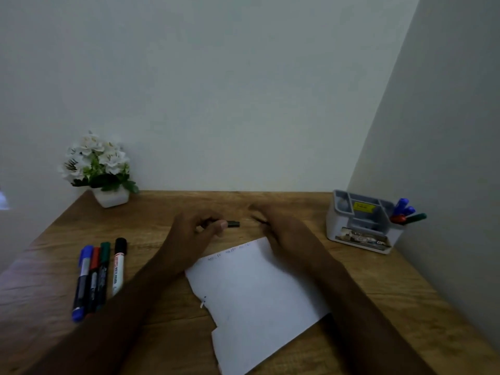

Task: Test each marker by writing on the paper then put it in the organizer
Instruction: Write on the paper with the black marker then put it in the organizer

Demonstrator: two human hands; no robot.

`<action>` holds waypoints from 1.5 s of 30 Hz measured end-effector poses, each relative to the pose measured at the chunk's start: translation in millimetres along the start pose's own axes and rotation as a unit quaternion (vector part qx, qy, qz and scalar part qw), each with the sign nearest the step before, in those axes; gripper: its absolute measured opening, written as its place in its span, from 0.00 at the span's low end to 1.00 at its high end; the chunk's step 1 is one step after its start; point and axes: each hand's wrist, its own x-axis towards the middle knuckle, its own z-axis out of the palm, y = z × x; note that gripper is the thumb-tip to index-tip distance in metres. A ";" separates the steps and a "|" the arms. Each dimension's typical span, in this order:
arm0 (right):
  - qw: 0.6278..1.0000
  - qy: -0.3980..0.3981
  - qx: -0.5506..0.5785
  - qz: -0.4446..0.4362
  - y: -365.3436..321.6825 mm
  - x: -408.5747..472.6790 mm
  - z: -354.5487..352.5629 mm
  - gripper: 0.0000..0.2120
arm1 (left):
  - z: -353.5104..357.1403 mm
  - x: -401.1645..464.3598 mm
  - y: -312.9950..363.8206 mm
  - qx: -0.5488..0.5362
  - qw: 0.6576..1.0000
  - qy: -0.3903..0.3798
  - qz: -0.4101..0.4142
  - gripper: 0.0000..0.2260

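Only "WHITEBOARD" legible on white marker [119, 266]; left hand [194, 228] pinching dark marker [233, 224], right hand's [281, 228] grip unclear.

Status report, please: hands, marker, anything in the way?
Left hand pinches black marker above paper. Right hand blurred, grip unclear. Organizer far right, path unobstructed.

The paper [254, 301] lies on the table [297, 209], at its near middle. Left of the paper, four markers [98, 274] lie side by side on the table. Behind the paper and to its left, a flower pot [111, 197] stands at the table's far edge by the wall. Right of the paper and farther back, the organizer [361, 223] stands by the side wall, with several markers in its right compartment. Just behind the paper are the left hand [197, 228] and the right hand [281, 226], the left pinching a marker [233, 224].
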 end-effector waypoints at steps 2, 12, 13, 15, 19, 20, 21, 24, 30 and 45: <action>0.991 0.049 0.127 0.003 9.6 -1.3 -4.8 0.22 | -1.3 -1.8 -5.3 0.021 0.999 0.016 -0.022 0.06; 0.853 0.079 0.500 0.127 -4.6 -9.5 -0.3 0.06 | 10.0 -7.2 -33.0 0.176 0.977 -0.112 -0.031 0.17; 0.881 0.084 0.442 0.147 -6.3 -12.2 4.7 0.14 | 10.0 -7.4 -31.8 0.191 0.973 -0.124 -0.029 0.19; 0.893 0.060 0.404 0.187 -10.8 -13.3 11.7 0.22 | 10.6 -7.2 -30.2 0.215 0.964 -0.156 -0.034 0.26; 0.910 0.041 0.365 0.194 -11.8 -14.7 16.6 0.16 | 8.4 -8.5 -27.6 0.188 0.962 -0.180 -0.078 0.36; 0.917 0.035 0.350 0.189 -11.6 -16.3 15.5 0.13 | 8.2 -8.5 -29.0 0.184 0.962 -0.184 -0.080 0.37; 0.924 0.023 0.337 0.181 -11.2 -17.6 14.0 0.10 | 8.1 -8.3 -30.5 0.184 0.961 -0.188 -0.079 0.38; 0.933 0.000 0.307 0.187 -10.5 -12.5 9.8 0.05 | 8.5 -6.3 -33.8 0.189 0.958 -0.199 -0.078 0.38; 0.935 0.026 0.290 0.202 -6.6 -0.2 19.5 0.07 | 8.6 -6.6 -32.0 0.191 0.957 -0.204 -0.078 0.39; 0.940 0.022 0.292 0.177 2.9 1.1 29.0 0.18 | 9.4 -4.4 -34.0 0.184 0.958 -0.205 -0.080 0.38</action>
